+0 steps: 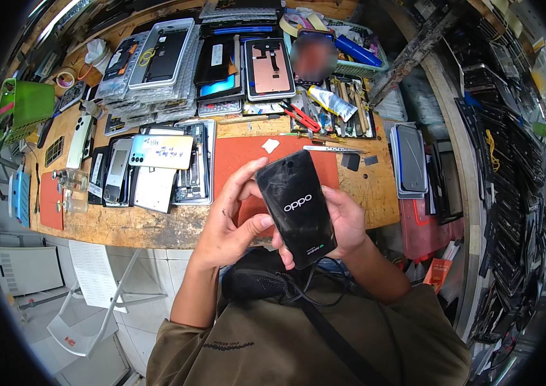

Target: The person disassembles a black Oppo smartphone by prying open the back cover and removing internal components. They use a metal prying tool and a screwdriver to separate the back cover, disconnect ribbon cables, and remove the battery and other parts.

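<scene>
A black smartphone (299, 225) is held upright and slightly tilted above the near edge of the bench, its dark screen lit with a white start-up logo. My right hand (348, 222) grips it from the right, with fingertips showing past its lower left edge. My left hand (225, 225) is at the left edge, curled, its index finger by the upper corner and thumb against the side. Under and beyond the phone lies a red mat (247, 148) with a small white scrap (270, 146) on it. Metal tweezers (331, 149) rest at the mat's right.
Left on the wooden bench (176, 235) are opened phones, a pale-backed phone (160, 151) and glass bottles (73, 180). Behind are stacked phone trays (163, 55), red pliers (302, 119), a tube (332, 104) and a green basket (373, 71). More phones (409, 161) lie right.
</scene>
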Demonstrator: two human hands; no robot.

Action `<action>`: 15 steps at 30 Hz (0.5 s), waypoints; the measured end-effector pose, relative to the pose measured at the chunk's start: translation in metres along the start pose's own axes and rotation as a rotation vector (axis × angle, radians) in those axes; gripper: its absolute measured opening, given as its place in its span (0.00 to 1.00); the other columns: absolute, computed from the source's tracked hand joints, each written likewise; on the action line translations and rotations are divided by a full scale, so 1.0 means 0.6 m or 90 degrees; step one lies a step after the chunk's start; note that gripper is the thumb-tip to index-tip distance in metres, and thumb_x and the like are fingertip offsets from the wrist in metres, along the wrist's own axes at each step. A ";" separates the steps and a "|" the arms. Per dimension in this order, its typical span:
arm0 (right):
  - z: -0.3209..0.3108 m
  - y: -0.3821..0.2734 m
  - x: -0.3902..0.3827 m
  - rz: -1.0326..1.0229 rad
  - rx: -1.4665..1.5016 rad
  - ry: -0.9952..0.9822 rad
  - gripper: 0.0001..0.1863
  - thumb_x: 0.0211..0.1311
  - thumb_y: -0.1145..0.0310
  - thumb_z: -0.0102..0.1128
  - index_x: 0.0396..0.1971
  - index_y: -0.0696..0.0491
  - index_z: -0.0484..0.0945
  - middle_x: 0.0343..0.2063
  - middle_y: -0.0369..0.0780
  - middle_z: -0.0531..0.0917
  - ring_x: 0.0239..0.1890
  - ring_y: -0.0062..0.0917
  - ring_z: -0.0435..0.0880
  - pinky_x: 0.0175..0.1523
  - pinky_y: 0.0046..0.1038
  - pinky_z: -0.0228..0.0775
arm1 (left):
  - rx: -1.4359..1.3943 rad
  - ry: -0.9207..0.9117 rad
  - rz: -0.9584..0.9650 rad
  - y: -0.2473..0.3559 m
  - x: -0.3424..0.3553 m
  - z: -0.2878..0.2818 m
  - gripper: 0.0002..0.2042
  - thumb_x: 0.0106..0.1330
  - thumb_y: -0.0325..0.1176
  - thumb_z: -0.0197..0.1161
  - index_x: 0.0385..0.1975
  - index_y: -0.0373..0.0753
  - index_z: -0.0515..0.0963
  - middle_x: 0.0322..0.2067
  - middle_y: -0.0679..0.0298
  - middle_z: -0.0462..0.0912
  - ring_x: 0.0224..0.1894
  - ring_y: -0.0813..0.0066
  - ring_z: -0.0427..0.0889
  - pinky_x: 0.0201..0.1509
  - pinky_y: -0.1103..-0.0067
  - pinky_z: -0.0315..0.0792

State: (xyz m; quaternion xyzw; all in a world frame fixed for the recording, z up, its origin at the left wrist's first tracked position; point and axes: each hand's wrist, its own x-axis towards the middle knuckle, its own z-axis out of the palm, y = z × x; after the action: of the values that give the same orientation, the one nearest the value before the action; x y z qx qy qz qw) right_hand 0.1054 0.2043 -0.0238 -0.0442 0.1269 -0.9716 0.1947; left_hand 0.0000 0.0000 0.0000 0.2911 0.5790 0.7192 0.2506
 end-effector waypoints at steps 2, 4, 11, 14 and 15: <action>0.002 -0.002 0.001 0.005 -0.005 0.007 0.43 0.82 0.40 0.30 0.72 0.67 0.66 0.51 0.67 0.84 0.44 0.54 0.92 0.50 0.52 0.89 | -0.008 -0.003 0.009 0.000 0.001 -0.003 0.44 0.68 0.31 0.77 0.81 0.31 0.59 0.52 0.62 0.85 0.61 0.73 0.81 0.79 0.69 0.61; -0.001 -0.003 0.002 0.008 -0.001 -0.001 0.43 0.83 0.40 0.30 0.72 0.67 0.66 0.51 0.67 0.84 0.44 0.54 0.92 0.50 0.52 0.89 | -0.002 -0.003 0.014 -0.001 0.002 -0.003 0.44 0.68 0.31 0.77 0.81 0.31 0.59 0.51 0.63 0.85 0.61 0.73 0.81 0.79 0.69 0.62; 0.000 -0.002 0.002 0.005 0.001 -0.006 0.43 0.83 0.40 0.30 0.73 0.67 0.65 0.51 0.68 0.83 0.44 0.54 0.92 0.49 0.52 0.89 | 0.005 -0.002 0.016 0.002 0.001 -0.001 0.43 0.68 0.31 0.77 0.81 0.31 0.60 0.50 0.63 0.85 0.60 0.74 0.82 0.77 0.70 0.64; -0.001 -0.001 0.002 0.005 0.005 0.006 0.43 0.83 0.40 0.30 0.73 0.67 0.65 0.51 0.68 0.83 0.44 0.54 0.92 0.48 0.52 0.89 | 0.002 0.009 0.014 0.003 -0.001 0.003 0.43 0.69 0.32 0.77 0.80 0.31 0.61 0.50 0.63 0.85 0.60 0.74 0.82 0.76 0.71 0.64; 0.000 -0.001 0.002 0.004 0.001 0.003 0.43 0.83 0.40 0.30 0.73 0.67 0.65 0.51 0.68 0.83 0.44 0.54 0.92 0.49 0.51 0.89 | 0.009 0.008 0.024 0.003 0.000 0.003 0.42 0.69 0.32 0.77 0.80 0.31 0.61 0.50 0.63 0.85 0.60 0.74 0.82 0.76 0.71 0.64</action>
State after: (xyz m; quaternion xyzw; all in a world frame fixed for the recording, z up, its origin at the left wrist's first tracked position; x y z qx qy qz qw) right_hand 0.1045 0.2043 -0.0238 -0.0415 0.1269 -0.9712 0.1974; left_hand 0.0015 0.0007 0.0019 0.2993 0.5802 0.7212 0.2316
